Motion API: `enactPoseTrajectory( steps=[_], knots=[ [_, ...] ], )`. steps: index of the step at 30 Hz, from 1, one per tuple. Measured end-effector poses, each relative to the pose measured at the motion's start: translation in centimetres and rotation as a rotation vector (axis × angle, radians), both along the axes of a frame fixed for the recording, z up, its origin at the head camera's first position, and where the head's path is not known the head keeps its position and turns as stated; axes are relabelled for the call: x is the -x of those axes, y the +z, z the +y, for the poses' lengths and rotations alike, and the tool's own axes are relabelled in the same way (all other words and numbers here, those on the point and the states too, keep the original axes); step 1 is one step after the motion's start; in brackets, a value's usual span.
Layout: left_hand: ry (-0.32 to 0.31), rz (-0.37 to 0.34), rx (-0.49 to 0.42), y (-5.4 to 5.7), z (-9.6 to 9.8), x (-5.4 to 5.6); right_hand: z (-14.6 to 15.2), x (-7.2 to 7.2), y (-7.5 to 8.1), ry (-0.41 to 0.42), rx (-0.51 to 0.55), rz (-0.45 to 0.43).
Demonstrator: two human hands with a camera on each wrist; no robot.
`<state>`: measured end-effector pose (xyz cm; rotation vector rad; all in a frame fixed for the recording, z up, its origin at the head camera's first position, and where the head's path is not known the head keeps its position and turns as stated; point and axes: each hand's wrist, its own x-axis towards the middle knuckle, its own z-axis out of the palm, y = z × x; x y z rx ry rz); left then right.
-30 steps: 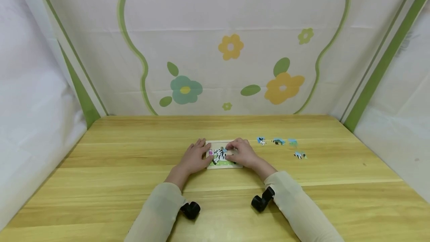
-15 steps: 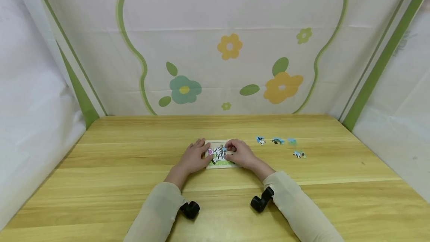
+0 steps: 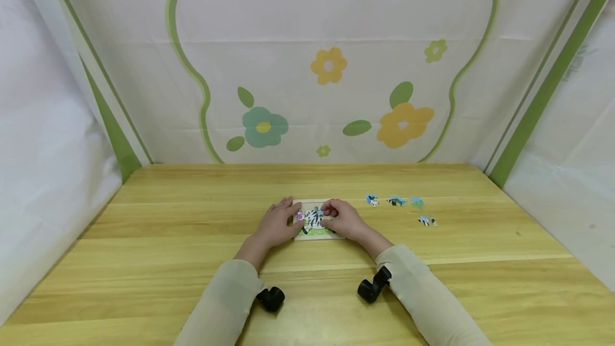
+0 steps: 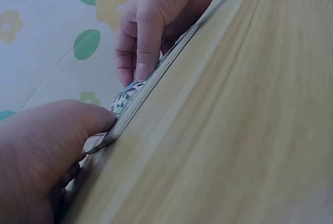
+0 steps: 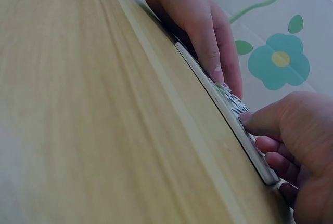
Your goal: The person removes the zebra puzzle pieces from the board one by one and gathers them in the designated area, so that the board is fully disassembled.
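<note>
While the left hand (image 3: 277, 225) lies spread on the puzzle board (image 3: 312, 238) near mid-frame, the curled right hand (image 3: 347, 221) pinches a zebra-striped piece (image 3: 314, 220).

Head view: the camera looked forward and down from above the near side of the wooden table (image 3: 317, 287), far enough back to include the floral cloth (image 3: 288, 79) beyond. Left wrist view: the camera sat low and close, tilted, facing past the left hand (image 4: 49, 151) toward the right hand (image 4: 161, 13). Right wrist view: equally near, it faced the left hand from the opposite side. Both wrist views shared the puzzle board (image 5: 263, 167).
</note>
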<state>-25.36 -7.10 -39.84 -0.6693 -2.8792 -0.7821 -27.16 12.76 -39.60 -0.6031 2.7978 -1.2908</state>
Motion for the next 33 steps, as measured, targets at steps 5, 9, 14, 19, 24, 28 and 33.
enactPoseTrajectory(
  steps=[5, 9, 14, 19, 24, 28, 33],
  knots=[
    [-0.013, -0.016, -0.054, -0.10, 0.07, -0.03, 0.05, 0.00, -0.04, 0.006, 0.002, 0.001],
    [-0.026, -0.016, -0.080, -0.10, 0.17, -0.08, 0.10, -0.06, 0.01, 0.003, 0.000, 0.000],
    [-0.017, -0.015, -0.054, -0.09, 0.29, -0.05, 0.16, -0.07, 0.03, -0.003, 0.001, -0.002],
    [-0.006, -0.027, -0.031, -0.11, 0.39, -0.03, 0.20, -0.04, -0.04, -0.001, -0.006, 0.004],
    [-0.003, -0.028, -0.018, -0.09, 0.33, 0.00, 0.10, 0.09, -0.17, -0.003, -0.004, -0.001],
    [-0.001, -0.028, -0.019, -0.10, 0.27, -0.02, -0.02, 0.11, -0.15, -0.010, 0.001, -0.007],
    [0.004, -0.035, -0.029, -0.06, 0.27, -0.11, -0.14, -0.02, -0.02, -0.010, 0.009, -0.008]
  ],
)
